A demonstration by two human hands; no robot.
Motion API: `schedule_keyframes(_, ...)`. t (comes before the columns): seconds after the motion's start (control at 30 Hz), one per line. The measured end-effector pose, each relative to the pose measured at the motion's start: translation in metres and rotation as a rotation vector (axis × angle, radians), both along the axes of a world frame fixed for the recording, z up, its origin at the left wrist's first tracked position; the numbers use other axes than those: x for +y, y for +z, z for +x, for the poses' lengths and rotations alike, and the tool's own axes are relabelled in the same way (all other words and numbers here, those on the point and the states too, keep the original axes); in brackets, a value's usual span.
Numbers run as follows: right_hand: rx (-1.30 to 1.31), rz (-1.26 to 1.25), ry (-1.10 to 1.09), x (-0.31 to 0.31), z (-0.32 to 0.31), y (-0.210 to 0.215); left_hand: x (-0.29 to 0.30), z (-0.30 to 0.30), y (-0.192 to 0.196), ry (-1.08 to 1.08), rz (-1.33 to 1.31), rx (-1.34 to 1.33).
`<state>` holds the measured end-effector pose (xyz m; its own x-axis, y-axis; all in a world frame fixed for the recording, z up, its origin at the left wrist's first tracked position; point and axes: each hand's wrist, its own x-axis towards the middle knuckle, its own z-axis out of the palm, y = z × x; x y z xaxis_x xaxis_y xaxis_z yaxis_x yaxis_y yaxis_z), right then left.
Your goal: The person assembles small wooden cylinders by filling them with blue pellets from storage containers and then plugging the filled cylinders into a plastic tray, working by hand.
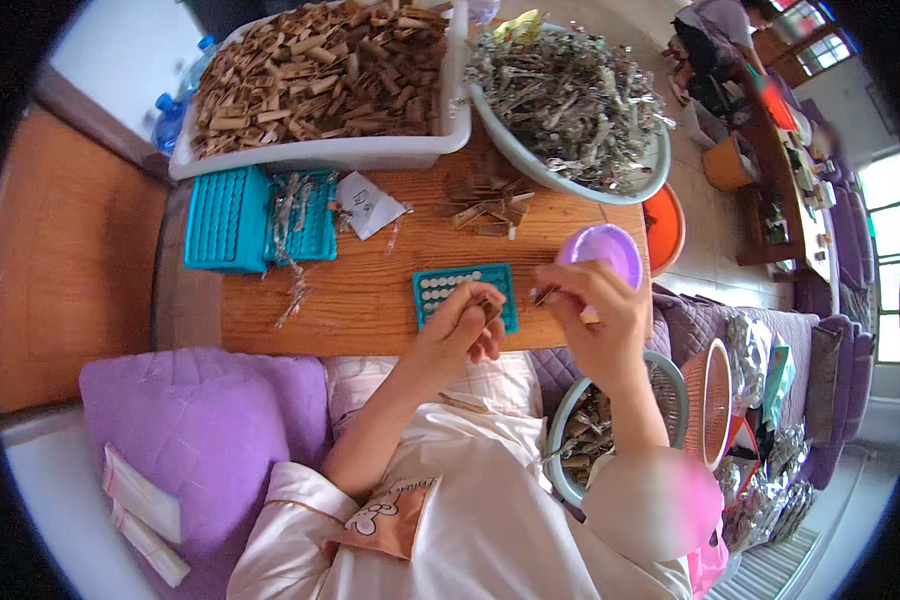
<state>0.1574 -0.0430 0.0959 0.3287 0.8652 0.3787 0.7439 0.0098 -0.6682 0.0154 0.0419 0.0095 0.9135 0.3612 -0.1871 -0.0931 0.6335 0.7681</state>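
My left hand (457,328) is closed around a small folded brown cardboard piece (491,309), partly hidden by its fingers. It hovers over the near edge of a teal tray (510,300), where rows of white round pieces (440,290) sit. To the right, my right hand (605,315) pinches something small and dark at its fingertips, too small to name. A purple bowl (625,250) stands just beyond that hand and is partly covered by it. Several loose brown cardboard pieces (485,207) lie in a pile on the wooden table (370,300) beyond the tray.
At the back are a white bin (310,160) of brown pieces and a basin (530,165) of silvery strips. Teal racks (225,220) and a paper scrap (368,207) lie left. Baskets (705,400) stand low right. Another person (715,40) bends far off at the upper right.
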Motion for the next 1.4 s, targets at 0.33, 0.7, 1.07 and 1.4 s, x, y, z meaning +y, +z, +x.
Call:
schedule_keyframes(0.33, 0.147, -0.172, 0.174, -0.011, -0.019, -0.009, -0.019, -0.026, -0.002, 0.135, 0.057, -0.021)
schedule_keyframes(0.7, 0.135, -0.12, 0.283, -0.008, -0.026, -0.018, -0.019, -0.036, 0.006, 0.263, 0.172, 0.141)
schedule_keyframes(1.07, 0.312, -0.087, 0.109, -0.006, -0.042, -0.028, -0.023, -0.027, -0.003, 0.499, -0.169, -0.149)
schedule_keyframes(1.4, 0.325, 0.194, 0.05, -0.001, -0.063, -0.047, -0.023, -0.022, 0.006, 0.495, 0.131, -0.249)
